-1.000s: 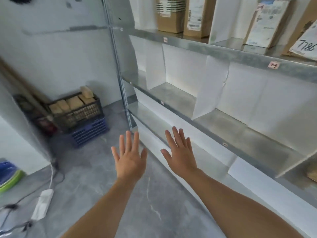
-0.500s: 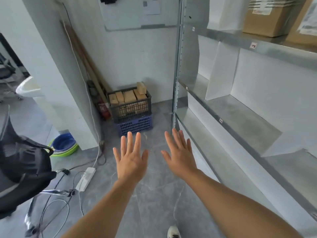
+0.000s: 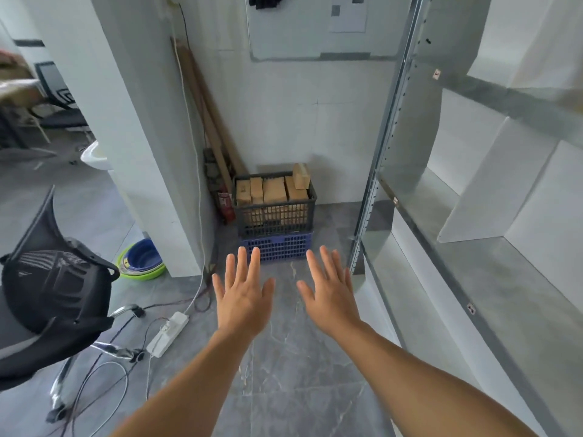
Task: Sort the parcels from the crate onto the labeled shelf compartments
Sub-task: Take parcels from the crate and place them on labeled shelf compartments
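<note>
Two hands were out in front of you over the gray floor (image 3: 299, 373): your left hand (image 3: 244, 298) and your right hand (image 3: 331, 298), side by side but apart, palms down, backs to the camera. The fingers (image 3: 242, 263) on both were straight and spread, released, gripping nothing.

The parcels (image 3: 273, 190), brown cardboard boxes, sat in the black crate (image 3: 274, 222) straight ahead of you against the far wall. They were packed upright, with one box perched higher at the right rear corner. That crate stood stacked on a blue crate (image 3: 277, 250) on the floor. Your hands were short of both crates, not in contact. In the head view your fingertips ended just below the blue one.

The shelf (image 3: 473, 279) ran along your right, with metal boards and white dividers (image 3: 492, 184) splitting it into compartments. Small label tags (image 3: 436, 74) sat on the front edges, too small to read.

A red fire extinguisher (image 3: 225, 203) stood just beside the black crate on its left, and wooden planks (image 3: 205, 121) leaned in the corner behind it. A blue basin (image 3: 142, 257) sat nested in a green one at the foot of the white pillar (image 3: 142, 121). A white power strip (image 3: 168, 332) lay on the floor with loose cables, left of your left forearm. A black mesh office chair (image 3: 53, 294) stood at the far left.
</note>
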`<state>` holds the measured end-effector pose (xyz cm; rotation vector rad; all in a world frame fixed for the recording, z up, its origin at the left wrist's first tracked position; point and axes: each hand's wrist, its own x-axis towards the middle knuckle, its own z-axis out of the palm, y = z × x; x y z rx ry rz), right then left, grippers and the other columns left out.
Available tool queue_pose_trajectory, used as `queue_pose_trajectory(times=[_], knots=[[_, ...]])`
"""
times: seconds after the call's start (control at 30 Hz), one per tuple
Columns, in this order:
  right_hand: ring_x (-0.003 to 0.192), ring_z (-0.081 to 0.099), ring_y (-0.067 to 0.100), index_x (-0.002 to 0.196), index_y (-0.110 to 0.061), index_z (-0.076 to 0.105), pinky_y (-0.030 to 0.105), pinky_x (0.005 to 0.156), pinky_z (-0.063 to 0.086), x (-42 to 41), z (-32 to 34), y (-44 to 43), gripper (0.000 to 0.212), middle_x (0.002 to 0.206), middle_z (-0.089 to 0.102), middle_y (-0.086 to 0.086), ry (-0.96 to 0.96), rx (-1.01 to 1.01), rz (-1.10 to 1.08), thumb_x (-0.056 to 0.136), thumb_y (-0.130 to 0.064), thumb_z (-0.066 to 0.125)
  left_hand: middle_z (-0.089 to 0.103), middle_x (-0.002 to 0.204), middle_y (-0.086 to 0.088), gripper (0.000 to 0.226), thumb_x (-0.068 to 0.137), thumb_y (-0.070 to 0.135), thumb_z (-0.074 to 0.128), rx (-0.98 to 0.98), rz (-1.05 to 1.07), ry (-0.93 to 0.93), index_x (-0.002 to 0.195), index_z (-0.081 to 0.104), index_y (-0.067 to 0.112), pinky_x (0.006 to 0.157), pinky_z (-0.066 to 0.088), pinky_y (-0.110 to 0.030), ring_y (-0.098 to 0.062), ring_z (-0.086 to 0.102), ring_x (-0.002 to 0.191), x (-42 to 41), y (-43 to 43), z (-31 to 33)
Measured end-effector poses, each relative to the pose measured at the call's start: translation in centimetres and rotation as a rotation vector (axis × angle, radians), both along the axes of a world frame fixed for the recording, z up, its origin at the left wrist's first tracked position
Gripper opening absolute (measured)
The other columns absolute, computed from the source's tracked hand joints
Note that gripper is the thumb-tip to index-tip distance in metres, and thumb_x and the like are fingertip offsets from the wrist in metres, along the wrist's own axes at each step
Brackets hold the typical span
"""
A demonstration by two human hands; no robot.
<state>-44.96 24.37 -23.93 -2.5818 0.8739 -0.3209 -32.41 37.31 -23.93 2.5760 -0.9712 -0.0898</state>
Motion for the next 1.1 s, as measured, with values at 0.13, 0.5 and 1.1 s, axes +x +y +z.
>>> queue_pose_trajectory(times=[0.13, 0.5, 1.1], knots=[[0.154, -0.02, 0.02, 0.162, -0.028, 0.005, 0.047, 0.125, -0.006, 3.6, -0.6, -3.6, 0.065, 0.169, -0.012, -0.001, -0.018, 0.034, 0.005, 0.107, -0.044, 0.036, -0.02, 0.166, 0.009, 0.065, 0.105, 0.053, 0.022, 0.007, 0.013, 0.013, 0.158, -0.014, 0.038, 0.123, -0.012, -0.05, -0.016, -0.025, 0.151, 3.2, -3.3, -1.2], [0.155, -0.015, 0.023, 0.162, -0.025, 0.009, 0.046, 0.124, -0.003, 21.2, -2.6, -17.8, 0.059, 0.17, -0.004, 0.001, 0.014, 0.037, -0.055, 0.109, -0.039, 0.031, -0.013, 0.168, 0.007, 0.063, 0.105, 0.052, 0.022, 0.008, -0.029, 0.1, 0.16, -0.005, 0.035, 0.123, -0.01, -0.05, -0.016, -0.019, 0.153, 20.9, -18.3, -4.0], [0.156, -0.009, 0.026, 0.162, -0.024, 0.012, 0.049, 0.126, 0.006, 44.8, -3.9, -38.1, 0.063, 0.17, 0.0, 0.005, 0.04, 0.08, -0.091, 0.107, -0.042, 0.038, -0.018, 0.167, 0.008, 0.063, 0.105, 0.051, 0.02, 0.098, -0.089, 0.139, 0.159, -0.01, 0.035, 0.122, -0.014, -0.048, -0.016, -0.023, 0.152, 44.6, -38.9, -3.9]])
